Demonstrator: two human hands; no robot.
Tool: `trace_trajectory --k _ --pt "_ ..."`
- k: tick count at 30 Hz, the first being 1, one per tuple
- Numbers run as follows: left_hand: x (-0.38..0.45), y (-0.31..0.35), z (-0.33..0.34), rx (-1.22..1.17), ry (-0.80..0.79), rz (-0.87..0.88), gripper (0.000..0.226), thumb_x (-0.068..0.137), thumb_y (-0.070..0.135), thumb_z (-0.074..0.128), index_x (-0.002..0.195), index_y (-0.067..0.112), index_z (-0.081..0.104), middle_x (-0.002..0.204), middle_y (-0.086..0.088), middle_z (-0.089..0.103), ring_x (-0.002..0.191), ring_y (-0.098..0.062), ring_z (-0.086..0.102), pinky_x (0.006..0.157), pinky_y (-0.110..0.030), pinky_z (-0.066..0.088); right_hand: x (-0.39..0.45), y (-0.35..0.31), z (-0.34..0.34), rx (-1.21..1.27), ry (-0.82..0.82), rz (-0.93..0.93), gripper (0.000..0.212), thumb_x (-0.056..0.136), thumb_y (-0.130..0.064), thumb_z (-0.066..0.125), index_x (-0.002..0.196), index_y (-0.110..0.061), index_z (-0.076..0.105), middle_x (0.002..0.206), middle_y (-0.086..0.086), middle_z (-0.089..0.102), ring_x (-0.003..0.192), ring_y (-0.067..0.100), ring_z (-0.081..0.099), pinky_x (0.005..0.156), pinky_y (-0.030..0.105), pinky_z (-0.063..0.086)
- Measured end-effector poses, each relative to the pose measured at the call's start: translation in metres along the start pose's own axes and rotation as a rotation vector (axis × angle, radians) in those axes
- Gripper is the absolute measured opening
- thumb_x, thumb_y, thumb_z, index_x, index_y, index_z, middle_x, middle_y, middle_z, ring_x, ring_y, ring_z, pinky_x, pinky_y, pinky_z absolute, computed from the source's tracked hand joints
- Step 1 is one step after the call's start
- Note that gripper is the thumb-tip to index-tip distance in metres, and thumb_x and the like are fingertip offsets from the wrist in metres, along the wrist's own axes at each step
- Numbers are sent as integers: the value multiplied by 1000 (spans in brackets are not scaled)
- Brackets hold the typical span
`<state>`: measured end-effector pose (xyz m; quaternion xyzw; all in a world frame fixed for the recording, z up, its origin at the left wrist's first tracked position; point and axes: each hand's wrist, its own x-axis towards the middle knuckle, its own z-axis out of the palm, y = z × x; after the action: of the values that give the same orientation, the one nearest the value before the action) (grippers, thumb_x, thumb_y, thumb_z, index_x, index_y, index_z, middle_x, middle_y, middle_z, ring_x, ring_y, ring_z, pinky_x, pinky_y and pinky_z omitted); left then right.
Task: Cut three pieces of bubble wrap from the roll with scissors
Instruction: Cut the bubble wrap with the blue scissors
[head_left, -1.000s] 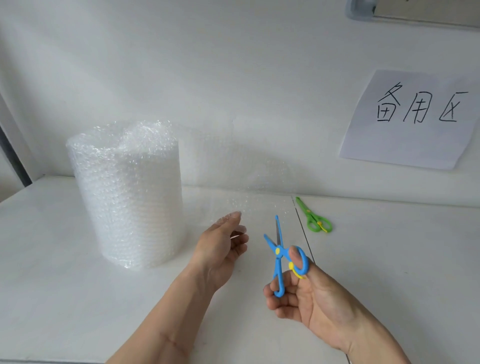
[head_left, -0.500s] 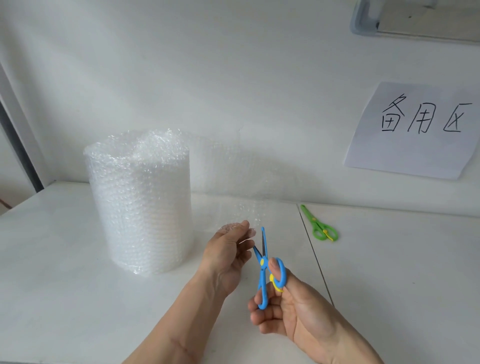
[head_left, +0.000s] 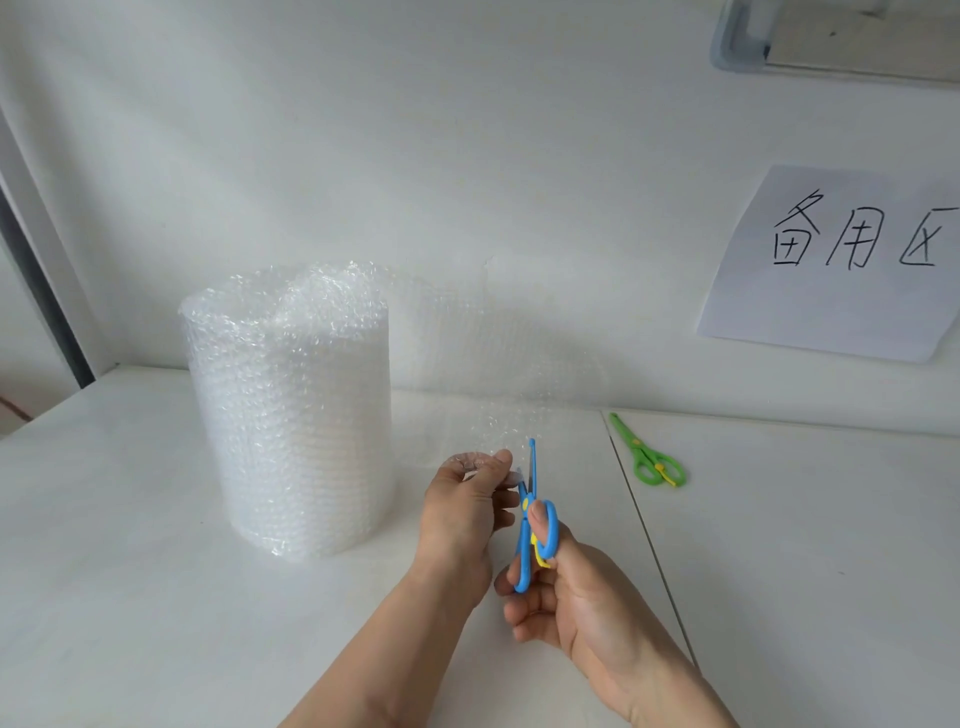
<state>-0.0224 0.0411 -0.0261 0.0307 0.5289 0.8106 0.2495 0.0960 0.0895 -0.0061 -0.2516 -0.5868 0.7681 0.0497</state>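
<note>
You are pinching the loose sheet (head_left: 498, 395) trailing right from the upright roll (head_left: 291, 410) in your left hand (head_left: 462, 504), probably tautening it for the blue scissors (head_left: 532, 514), which your right hand (head_left: 566, 597) is gripping beside it.

Centre left of the frame, the bubble wrap roll (head_left: 291, 415) is clear and whitish, dotted all over with glinting bubbles. Lower centre, the scissors (head_left: 535, 519) are bright blue with yellow spots. At right, the spare scissors (head_left: 649, 457) are lime green with a yellow clip. The table (head_left: 130, 571) is white. The paper sign (head_left: 831, 312) is white with black handwriting.
</note>
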Motion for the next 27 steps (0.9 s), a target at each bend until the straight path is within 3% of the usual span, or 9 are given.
trace_trajectory --k 7,12,19,23,27 --pt "-2 0 1 33 16 45 17 88 17 69 84 7 55 69 -5 69 59 -20 58 64 -38 48 2 2 2 -20 55 -52 56 66 -62 62 70 -7 63 65 11 61 50 21 53 47 30 44" --pt "-3 0 2 20 12 48 16 89 14 68 83 8 54 68 -5 68 57 -18 57 63 -37 48 0 4 2 -66 70 -104 49 67 -63 61 54 -16 64 63 9 60 47 19 49 47 29 42" --pt "-3 0 3 3 -2 37 17 88 15 69 82 9 54 71 -6 65 56 -15 56 63 -33 48 -1 4 2 -103 58 -126 52 66 -65 64 58 -14 60 64 9 59 47 19 46 48 30 40" --pt "-3 1 3 49 -36 62 19 86 10 68 73 9 54 60 -2 57 57 -16 52 63 -34 45 -1 2 2 -70 46 -106 53 66 -69 71 62 -16 68 63 9 59 47 19 46 48 30 41" --pt "-5 1 3 57 -48 59 21 87 9 67 71 9 55 57 0 56 54 -15 51 61 -33 46 1 0 2 -58 44 -118 51 59 -66 63 60 -15 65 65 10 57 48 18 46 48 30 41"
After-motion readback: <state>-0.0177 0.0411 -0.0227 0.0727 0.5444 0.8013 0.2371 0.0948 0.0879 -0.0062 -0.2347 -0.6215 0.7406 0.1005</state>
